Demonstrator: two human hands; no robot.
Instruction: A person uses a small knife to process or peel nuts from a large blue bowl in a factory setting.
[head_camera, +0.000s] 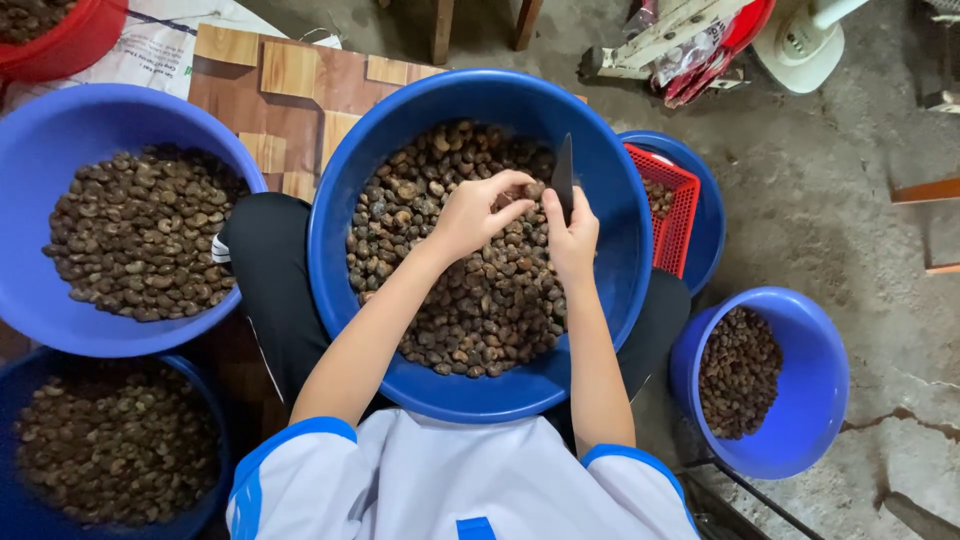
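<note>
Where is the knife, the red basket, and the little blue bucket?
knife (563, 178): head view, on the dark blade above the right hand (572, 240).
red basket (672, 205): head view, on its mesh side.
little blue bucket (815, 385): head view, on its inner wall.

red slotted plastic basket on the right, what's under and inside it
The red slotted plastic basket sits in a blue plastic basin holding a few brown nuts; the big centre basin covers the rest.

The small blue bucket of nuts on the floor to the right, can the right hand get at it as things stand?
Probably yes: the small blue bucket stands open-topped beside the right elbow, nothing over it. But the right hand holds a dark blade, so it isn't free to grab.
</note>
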